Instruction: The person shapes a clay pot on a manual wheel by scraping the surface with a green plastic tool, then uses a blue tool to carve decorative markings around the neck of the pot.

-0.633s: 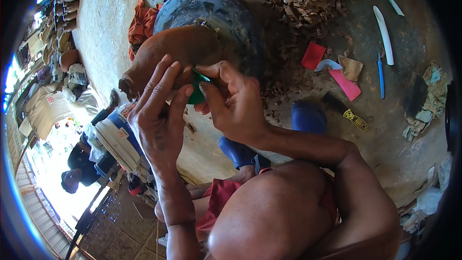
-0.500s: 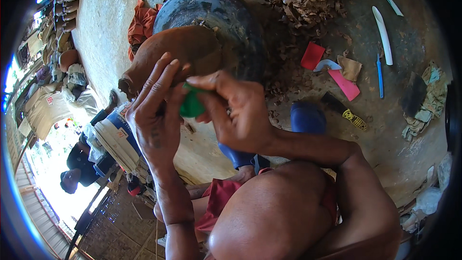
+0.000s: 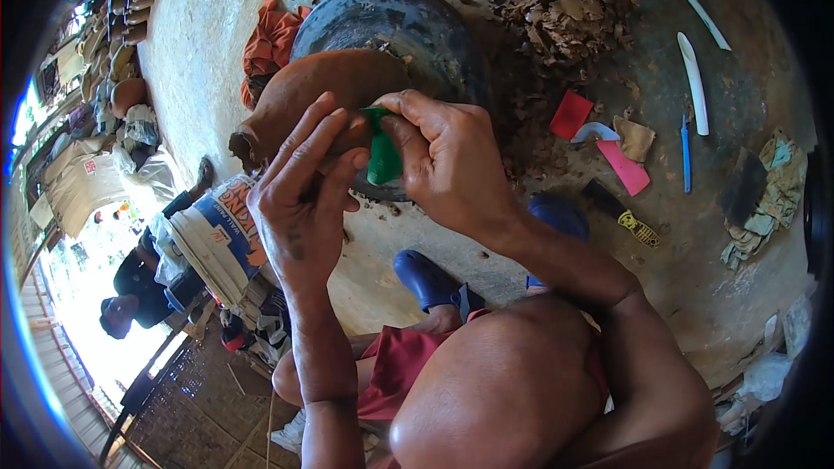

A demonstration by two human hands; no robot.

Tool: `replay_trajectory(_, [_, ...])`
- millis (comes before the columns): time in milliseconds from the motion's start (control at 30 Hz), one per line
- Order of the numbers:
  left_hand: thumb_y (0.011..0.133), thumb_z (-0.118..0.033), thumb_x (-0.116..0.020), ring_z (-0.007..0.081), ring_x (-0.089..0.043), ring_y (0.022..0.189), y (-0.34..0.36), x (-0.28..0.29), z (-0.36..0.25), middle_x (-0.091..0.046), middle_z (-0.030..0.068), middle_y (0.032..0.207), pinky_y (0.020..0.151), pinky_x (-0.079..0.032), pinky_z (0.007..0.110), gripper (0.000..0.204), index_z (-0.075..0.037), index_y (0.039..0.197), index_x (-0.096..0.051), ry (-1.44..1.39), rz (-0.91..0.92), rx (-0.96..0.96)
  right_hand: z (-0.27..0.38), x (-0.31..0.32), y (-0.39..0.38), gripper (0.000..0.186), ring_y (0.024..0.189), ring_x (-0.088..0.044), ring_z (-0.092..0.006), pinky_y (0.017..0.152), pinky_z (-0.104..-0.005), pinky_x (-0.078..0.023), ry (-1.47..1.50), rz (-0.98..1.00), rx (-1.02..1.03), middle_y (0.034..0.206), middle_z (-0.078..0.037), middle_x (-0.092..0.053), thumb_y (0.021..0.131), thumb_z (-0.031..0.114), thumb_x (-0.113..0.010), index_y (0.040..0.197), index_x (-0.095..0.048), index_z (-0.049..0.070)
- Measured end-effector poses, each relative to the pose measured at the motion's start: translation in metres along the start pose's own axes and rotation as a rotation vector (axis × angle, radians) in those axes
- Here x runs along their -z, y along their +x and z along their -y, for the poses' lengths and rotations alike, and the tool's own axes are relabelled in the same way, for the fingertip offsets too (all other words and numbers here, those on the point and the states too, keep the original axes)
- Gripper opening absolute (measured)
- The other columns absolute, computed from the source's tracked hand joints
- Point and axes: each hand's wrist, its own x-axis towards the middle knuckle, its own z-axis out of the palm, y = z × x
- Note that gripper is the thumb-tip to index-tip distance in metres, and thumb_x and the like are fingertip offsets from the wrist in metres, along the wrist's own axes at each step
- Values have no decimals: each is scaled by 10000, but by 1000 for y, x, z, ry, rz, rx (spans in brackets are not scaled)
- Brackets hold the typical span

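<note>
A brown clay vessel (image 3: pixel 343 76) with a narrow neck lies on its side on a round dark turntable (image 3: pixel 387 10), its neck end toward the left. My left hand (image 3: pixel 300 195) is open beside the vessel, fingers long and nearly straight, their tips at its near side. Whether they press on the clay I cannot tell. My right hand (image 3: pixel 456 156) is closed, thumb and fingers pinching a flexible green scraper (image 3: pixel 383 159). The scraper's upper edge meets a small rounded clay part (image 3: pixel 352 135) that sticks out between my hands.
Clay trimmings (image 3: pixel 565 13) heap beyond the turntable. On the floor at right lie a red piece (image 3: pixel 570 115), a pink piece (image 3: pixel 624 167), a blue tool (image 3: pixel 686 155), a black-and-yellow handled tool (image 3: pixel 621 213) and a white strip (image 3: pixel 692 82). A bucket (image 3: pixel 217 230) and another person (image 3: pixel 139 295) are at left.
My right hand has turned, so the green scraper hangs lower and shows more fully between the hands. The whole view has shifted slightly; the vessel stays lying on the turntable.
</note>
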Motion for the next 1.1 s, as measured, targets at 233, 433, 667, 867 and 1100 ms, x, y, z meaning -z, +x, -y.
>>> replay_trajectory(233, [903, 62, -789, 130, -766, 886, -3, 3, 1, -720, 133, 1417, 600, -615, 253, 381, 2, 1279, -775, -16, 11, 11, 19, 0, -8, 188, 907, -739, -465, 751, -469, -588, 43, -11, 64, 955, -291, -727, 933, -52, -611, 1099, -696, -81])
replay_trajectory(433, [969, 44, -733, 150, -775, 946, -1, 14, 21, -707, 168, 1427, 642, -623, 248, 332, 2, 1297, -767, -212, 92, -42, 26, 2, -5, 172, 872, -763, -419, 742, -434, -596, 207, 85, 139, 953, -265, -734, 962, -23, -636, 1113, -709, -57])
replay_trajectory(667, [1023, 10, -685, 167, -778, 981, -8, -1, 16, -733, 180, 1361, 638, -656, 257, 153, 41, 1141, -777, -274, -33, -23, -8, 7, -5, 214, 899, -764, -434, 713, -436, -600, 51, -7, -264, 907, -300, -730, 1032, 79, -627, 1161, -720, -65])
replay_trajectory(867, [1007, 35, -696, 167, -776, 922, -16, 8, 18, -744, 210, 1322, 652, -661, 263, 171, 53, 1161, -769, -126, -55, -70, 0, -3, -8, 212, 928, -751, -458, 764, -465, -600, 37, 80, -165, 931, -310, -731, 1001, 57, -631, 1146, -721, -67])
replay_trajectory(1100, [899, 113, -767, 167, -781, 861, -22, -4, 42, -733, 233, 1340, 607, -649, 252, 228, 41, 1111, -809, -253, -105, -174, 12, -10, -33, 212, 926, -772, -412, 763, -430, -608, 92, 41, -98, 984, -278, -748, 988, -32, -620, 1170, -719, -78])
